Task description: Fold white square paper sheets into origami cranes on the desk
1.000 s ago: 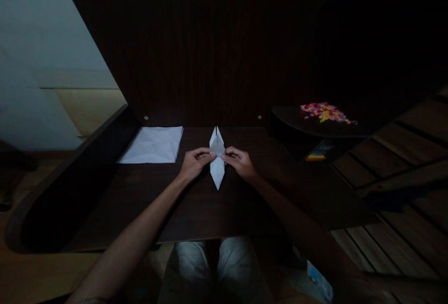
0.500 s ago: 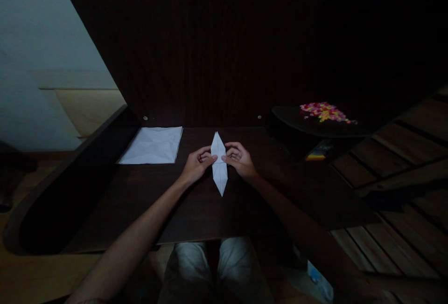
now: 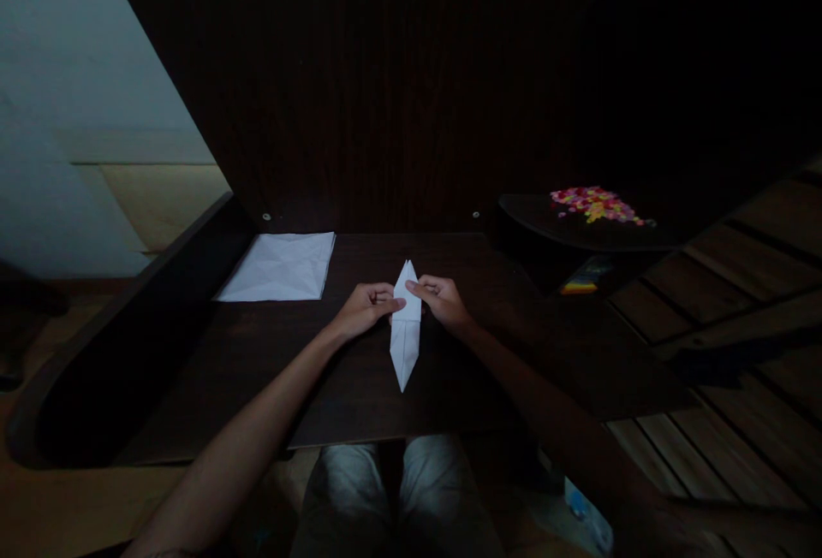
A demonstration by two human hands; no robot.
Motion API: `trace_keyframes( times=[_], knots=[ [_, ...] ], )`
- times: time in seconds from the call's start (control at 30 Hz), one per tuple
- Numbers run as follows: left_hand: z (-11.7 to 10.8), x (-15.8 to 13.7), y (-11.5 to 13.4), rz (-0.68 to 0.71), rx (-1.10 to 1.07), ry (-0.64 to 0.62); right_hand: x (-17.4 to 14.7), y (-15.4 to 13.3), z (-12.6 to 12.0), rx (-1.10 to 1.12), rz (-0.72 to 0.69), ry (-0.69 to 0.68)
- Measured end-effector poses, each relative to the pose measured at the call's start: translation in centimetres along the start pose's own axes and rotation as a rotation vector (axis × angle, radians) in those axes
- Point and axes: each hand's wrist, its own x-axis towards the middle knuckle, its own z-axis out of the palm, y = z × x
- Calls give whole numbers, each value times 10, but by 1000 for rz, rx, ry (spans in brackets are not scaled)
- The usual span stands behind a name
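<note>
Starting at the left, we see a flat white sheet of paper [image 3: 280,266] lying on the dark desk [image 3: 257,370], well apart from our hands and touched by nothing. Next comes our left hand [image 3: 363,310], fingers curled and its fingertips pinching the left edge of the folded paper [image 3: 405,331], somewhat above its middle. The folded paper is a long, narrow, pointed shape standing over the middle of the desk, one tip aimed away from us and the other toward our lap; we cannot tell whether the near tip rests on the desk or hangs just above it. We judge it very light and thin, stiffened along its length by the layered creases yet easy to crush, bend or tear at the fine tips, so the sound place to hold it is where we have it, at the wider upper part where the layers are thickest, with a light pinch from both sides and not at the points. Its smooth surface could slide between dry fingers if the pinch goes slack. On the other side our right hand [image 3: 440,299] mirrors the first, thumb and forefinger closed on the right edge near the top. Farther right, on a dark shelf [image 3: 545,233], lies a small colourful heap [image 3: 594,204] too dim to identify.
</note>
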Motion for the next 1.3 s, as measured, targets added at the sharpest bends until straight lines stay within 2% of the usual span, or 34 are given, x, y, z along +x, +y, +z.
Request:
trace_keyframes(
  times=[0.2, 0.47, 0.6, 0.7, 0.8, 0.87, 1.1, 1.23, 1.3],
  knots=[
    [1, -2, 4, -65, 9, -125, -1, 1, 1, -46, 22, -21],
    [5, -7, 2, -117, 9, -300, 1, -2, 2, -60, -59, -8],
    [5, -4, 0, -82, -35, -230, 0, -1, 2, -44, -9, -32],
    [2, -1, -1, -11, -131, -54, -2, -2, 0, -48, 45, -145],
    [-2, 3, -3, 20, -208, 152, -5, -3, 1, -90, 30, -229],
    [-4, 5, -5, 14, -223, 207, -6, -3, 1, -115, 9, -243],
    [-2, 5, -5, 4, -240, 171, -6, -1, 3, -101, -19, -204],
    [-1, 3, -4, 15, -225, 116, -8, -4, 5, -40, -86, -120],
    [-1, 3, -4, 21, -205, 91, -10, -6, 5, -10, -113, -129]
  ],
)
